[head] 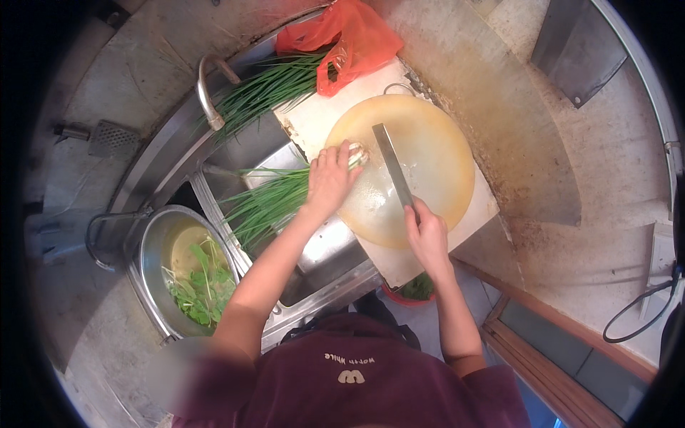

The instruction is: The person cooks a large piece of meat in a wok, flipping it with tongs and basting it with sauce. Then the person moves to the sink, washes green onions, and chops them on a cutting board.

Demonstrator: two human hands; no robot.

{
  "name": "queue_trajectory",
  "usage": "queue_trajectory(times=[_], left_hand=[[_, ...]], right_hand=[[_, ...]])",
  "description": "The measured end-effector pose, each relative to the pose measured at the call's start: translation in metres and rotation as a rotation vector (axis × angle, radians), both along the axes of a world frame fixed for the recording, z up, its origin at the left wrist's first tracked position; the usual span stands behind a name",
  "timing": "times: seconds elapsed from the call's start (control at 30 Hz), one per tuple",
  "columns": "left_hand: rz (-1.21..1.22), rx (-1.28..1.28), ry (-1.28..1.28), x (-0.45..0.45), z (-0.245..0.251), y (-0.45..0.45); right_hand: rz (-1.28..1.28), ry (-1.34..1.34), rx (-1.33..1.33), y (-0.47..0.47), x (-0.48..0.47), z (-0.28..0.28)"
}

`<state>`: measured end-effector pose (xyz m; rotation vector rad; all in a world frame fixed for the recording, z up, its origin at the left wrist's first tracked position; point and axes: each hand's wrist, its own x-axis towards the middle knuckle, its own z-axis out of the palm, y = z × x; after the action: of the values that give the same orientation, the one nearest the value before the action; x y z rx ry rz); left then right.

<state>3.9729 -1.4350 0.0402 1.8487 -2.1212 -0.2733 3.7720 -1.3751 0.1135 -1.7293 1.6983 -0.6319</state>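
A round, yellowish chopping board [441, 144] lies in front of me. My left hand [330, 174] grips a bunch of long green chives or thin scallions [278, 195] near its pale root ends. Those ends lie on the board's left part, and the green leaves trail leftward over the sink. In my right hand [426, 232] is a kitchen knife, probably a cleaver [393, 160], seen mostly along its spine. The blade is above the board, to the right of the root ends and apart from them. Its edge is hidden.
More chives or scallions [267, 85] and a red plastic bag [348, 45] lie behind the steel sink [342, 251]. A curved faucet [208, 99] stands at the left. A metal pot [152, 273] holds leafy greens [206, 283]. Below the board is a red container [409, 301] with greens.
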Motion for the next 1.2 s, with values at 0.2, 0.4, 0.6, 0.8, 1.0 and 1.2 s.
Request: queue_trajectory(times=[0.2, 0.4, 0.6, 0.8, 1.0, 1.2], left_hand=[[0.027, 0.038, 0.305, 0.015, 0.003, -0.021], [-0.019, -0.02, 0.122, 0.01, -0.005, -0.015], [-0.041, -0.118, -0.073, 0.004, -0.02, -0.017], [-0.041, -0.112, -0.049, 0.004, -0.02, -0.016], [-0.069, -0.117, -0.015, 0.004, -0.018, -0.015], [-0.036, -0.106, -0.074, -0.001, -0.023, -0.015]], right_hand=[[-0.021, -0.003, 0.053, -0.001, 0.0, 0.002], [0.049, -0.003, 0.003, -0.006, 0.004, -0.003], [0.179, 0.137, 0.009, -0.025, 0.005, 0.002], [0.278, 0.249, 0.124, -0.041, 0.007, 0.016], [0.327, 0.224, 0.174, -0.058, 0.021, 0.003], [0.272, 0.094, 0.327, -0.085, 0.035, -0.029]])
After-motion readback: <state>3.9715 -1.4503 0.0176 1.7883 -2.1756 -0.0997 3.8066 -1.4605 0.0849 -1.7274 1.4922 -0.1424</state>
